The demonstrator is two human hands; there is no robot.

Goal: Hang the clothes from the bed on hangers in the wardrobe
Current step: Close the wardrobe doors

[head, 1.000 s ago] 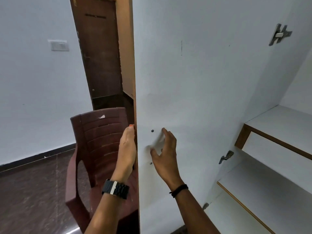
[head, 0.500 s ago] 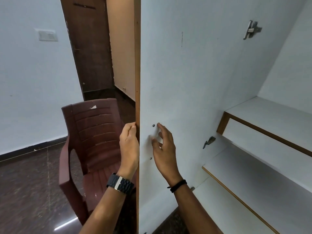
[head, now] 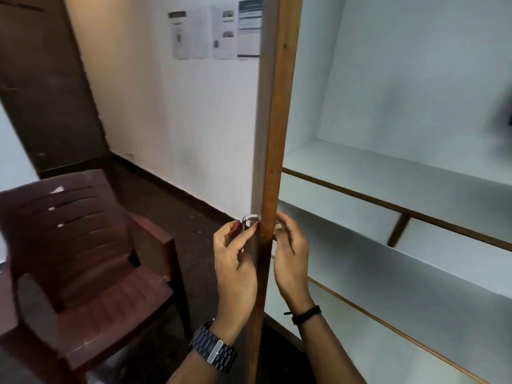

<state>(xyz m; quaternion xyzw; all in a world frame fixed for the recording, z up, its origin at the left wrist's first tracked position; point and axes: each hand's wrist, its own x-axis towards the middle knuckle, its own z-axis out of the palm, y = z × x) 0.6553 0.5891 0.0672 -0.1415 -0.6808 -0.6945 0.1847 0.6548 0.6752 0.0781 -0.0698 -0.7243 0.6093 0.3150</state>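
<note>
The door has swung since a second ago — its white inner face no longer shows, only its brown edge, running upright and facing the camera. The left hand has shifted onto the metal handle on the door's outer side, thumb and fingers curled round it. The right hand sits just across the edge, fingers curled at the inner side — what they hold is hidden. Wardrobe shelves lie right; a chair stands left.
</note>
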